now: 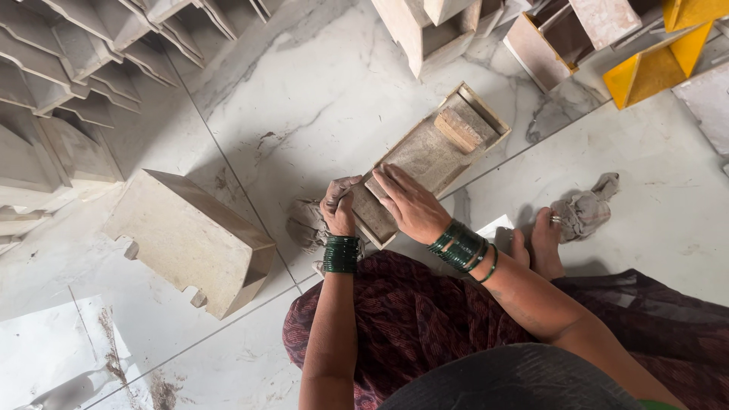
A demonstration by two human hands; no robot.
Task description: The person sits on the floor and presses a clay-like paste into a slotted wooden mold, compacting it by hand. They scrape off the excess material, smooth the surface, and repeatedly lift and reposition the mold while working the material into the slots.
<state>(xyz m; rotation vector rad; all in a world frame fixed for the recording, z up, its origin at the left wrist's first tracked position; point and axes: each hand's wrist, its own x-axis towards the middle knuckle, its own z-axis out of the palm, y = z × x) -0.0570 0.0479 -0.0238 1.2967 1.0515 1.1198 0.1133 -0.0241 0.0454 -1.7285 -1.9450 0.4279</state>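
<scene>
A shallow wooden tray-like piece (486,114) coated in grey paste lies on the marble floor in front of me. My right hand (410,203) lies flat, fingers together, on its near end. My left hand (339,203), smeared grey, curls around the tray's near-left edge. A small wooden block (459,130) rests inside the tray toward its far end. Both wrists wear green bangles.
A grey-coated wooden house-shaped piece (190,239) lies to the left. Stacks of similar pieces (68,68) fill the far left and top. Yellow pieces (657,64) sit top right. A crumpled rag (583,209) lies beside my foot (543,243), another rag (305,224) by my left hand.
</scene>
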